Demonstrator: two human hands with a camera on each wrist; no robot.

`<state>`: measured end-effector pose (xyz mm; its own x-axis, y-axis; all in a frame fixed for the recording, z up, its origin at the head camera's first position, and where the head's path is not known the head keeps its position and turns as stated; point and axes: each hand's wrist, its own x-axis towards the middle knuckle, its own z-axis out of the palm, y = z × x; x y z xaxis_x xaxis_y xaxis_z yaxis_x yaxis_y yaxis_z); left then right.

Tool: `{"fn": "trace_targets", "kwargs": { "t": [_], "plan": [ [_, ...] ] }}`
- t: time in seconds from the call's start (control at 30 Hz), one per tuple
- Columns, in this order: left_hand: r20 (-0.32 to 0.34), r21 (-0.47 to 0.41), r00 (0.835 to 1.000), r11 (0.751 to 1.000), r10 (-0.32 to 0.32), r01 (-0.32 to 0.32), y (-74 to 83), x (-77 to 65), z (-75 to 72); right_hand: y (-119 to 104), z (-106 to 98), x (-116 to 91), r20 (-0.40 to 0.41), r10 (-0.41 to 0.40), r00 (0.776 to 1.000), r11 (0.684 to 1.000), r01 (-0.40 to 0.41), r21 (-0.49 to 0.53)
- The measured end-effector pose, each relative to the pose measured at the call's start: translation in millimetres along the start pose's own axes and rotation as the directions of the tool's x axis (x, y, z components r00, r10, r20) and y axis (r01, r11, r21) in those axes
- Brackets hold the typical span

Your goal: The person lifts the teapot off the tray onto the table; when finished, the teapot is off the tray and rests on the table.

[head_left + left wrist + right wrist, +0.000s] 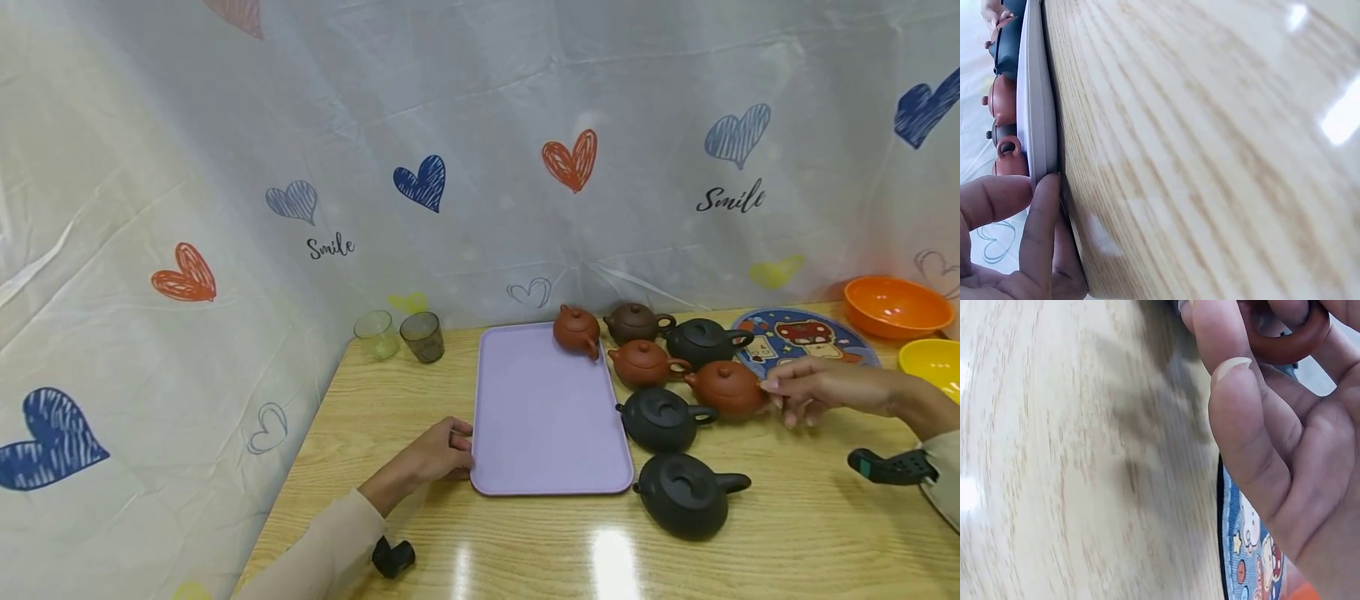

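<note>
My right hand (813, 387) grips a reddish-brown teapot (724, 390) by its handle; in the right wrist view a finger passes through the looped handle (1294, 347). With thumb and fingers my left hand (435, 450) pinches the left rim of a lilac tray (551, 408), as the left wrist view also shows at the tray wall (1040, 106). Another small reddish-brown teapot (576, 330) sits at the tray's far right corner. Right of the tray stand a reddish-brown teapot (645, 364), a dark brown teapot (633, 322) and black teapots (663, 421), the nearest black teapot (682, 496) tilted.
A greenish glass (377, 335) and a smoky dark glass (423, 337) stand at the back left. Behind my right hand lie a round blue patterned mat (806, 337), an orange bowl (896, 307) and a yellow bowl (930, 362). A heart-printed cloth (487, 167) hangs behind the table.
</note>
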<state>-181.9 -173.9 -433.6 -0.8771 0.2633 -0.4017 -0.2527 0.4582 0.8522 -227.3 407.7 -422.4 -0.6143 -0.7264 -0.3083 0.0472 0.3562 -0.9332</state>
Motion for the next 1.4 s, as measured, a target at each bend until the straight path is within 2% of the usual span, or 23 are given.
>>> {"fn": "trace_targets", "kwargs": {
  "t": [0.27, 0.47, 0.73, 1.03, 1.4],
  "plan": [
    [0.001, 0.009, 1.000, 1.000, 0.003, -0.003, 0.6, -1.0, 0.8, 2.3, 1.1, 3.9, 0.024, 0.005, 1.000, 1.000, -0.006, 0.030],
    [-0.005, 0.008, 1.000, 1.000, 0.006, -0.006, 0.7, -0.9, 0.4, 1.4, 0.9, 8.0, 0.000, 0.025, 1.000, 0.999, -0.025, 0.031],
    [-0.002, 0.016, 1.000, 1.000, 0.010, -0.010, -1.7, -0.2, 0.7, 2.3, 0.9, 4.7, -0.059, 0.044, 0.997, 0.999, -0.044, -0.011],
    [-0.008, 0.020, 1.000, 1.000, 0.014, -0.014, -1.3, -2.4, 0.0, -3.6, 5.8, 1.6, -0.223, 0.030, 0.974, 0.979, -0.074, -0.190],
    [-0.007, 0.017, 1.000, 1.000, 0.011, -0.011, 0.1, -3.7, 0.2, -1.2, 5.2, -1.4, -0.273, 0.073, 0.959, 0.966, -0.137, -0.221]
  ]
}}
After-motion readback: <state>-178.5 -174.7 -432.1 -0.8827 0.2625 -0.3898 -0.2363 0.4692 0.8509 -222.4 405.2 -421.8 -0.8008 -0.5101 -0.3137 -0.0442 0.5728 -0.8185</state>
